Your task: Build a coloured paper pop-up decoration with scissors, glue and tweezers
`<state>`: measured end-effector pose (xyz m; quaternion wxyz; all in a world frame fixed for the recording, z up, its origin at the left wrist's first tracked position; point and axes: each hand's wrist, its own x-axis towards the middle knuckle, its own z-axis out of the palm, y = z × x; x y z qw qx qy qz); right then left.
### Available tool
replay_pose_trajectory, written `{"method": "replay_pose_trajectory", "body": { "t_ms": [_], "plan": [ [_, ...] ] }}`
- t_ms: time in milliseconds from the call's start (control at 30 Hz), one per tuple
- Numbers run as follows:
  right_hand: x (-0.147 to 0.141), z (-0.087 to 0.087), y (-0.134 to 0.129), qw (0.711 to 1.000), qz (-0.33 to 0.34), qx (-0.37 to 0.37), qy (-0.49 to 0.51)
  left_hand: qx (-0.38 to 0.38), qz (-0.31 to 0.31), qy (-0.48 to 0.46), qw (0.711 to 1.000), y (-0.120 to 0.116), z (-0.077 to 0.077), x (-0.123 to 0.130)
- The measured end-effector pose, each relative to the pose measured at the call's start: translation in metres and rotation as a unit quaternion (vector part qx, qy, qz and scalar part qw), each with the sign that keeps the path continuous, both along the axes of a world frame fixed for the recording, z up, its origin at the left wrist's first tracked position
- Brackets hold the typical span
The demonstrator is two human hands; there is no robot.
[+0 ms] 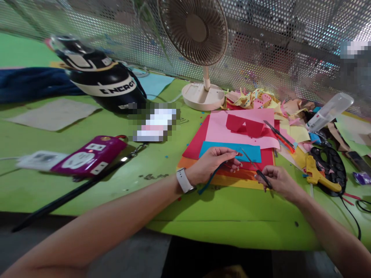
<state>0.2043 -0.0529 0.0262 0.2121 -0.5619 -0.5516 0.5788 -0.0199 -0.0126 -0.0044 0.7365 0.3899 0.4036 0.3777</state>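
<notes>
My left hand [218, 160], with a white-banded watch at the wrist, pinches a narrow dark blue strip [211, 180] whose tail curls down below the palm. A pair of scissors [255, 166] with dark handles is in my right hand [275, 180], the blades pointing up and left near my left fingertips. Whether the blades touch the strip I cannot tell. Under both hands lies a blue paper rectangle [252, 153] on a stack of pink [214, 125], red and orange sheets. A folded red paper piece [246, 125] stands on the pink sheet.
A fan [203, 96] stands at the back before a perforated metal screen. To the right are a utility knife [279, 137], paper scraps [257, 99], a yellow glue gun [320, 175] and a clear bottle [330, 112]. At left are a black bottle [110, 85], a phone and a purple power strip [89, 156].
</notes>
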Motion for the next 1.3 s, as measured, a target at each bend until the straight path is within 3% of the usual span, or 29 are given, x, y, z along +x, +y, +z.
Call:
{"method": "replay_pose_trajectory", "body": {
  "t_ms": [600,933,1300],
  "plan": [
    [0.001,0.0,0.0,1.0,-0.01,0.0,0.003,0.004,0.009,-0.007,1.0,0.0,0.001,0.001],
    [-0.001,0.01,-0.003,0.999,0.041,0.005,0.021,0.01,0.007,-0.037,0.999,-0.002,0.001,0.0],
    [-0.003,0.005,-0.003,1.0,0.018,-0.003,0.011,0.005,0.003,-0.029,1.0,-0.003,0.005,0.001]
  ]
}}
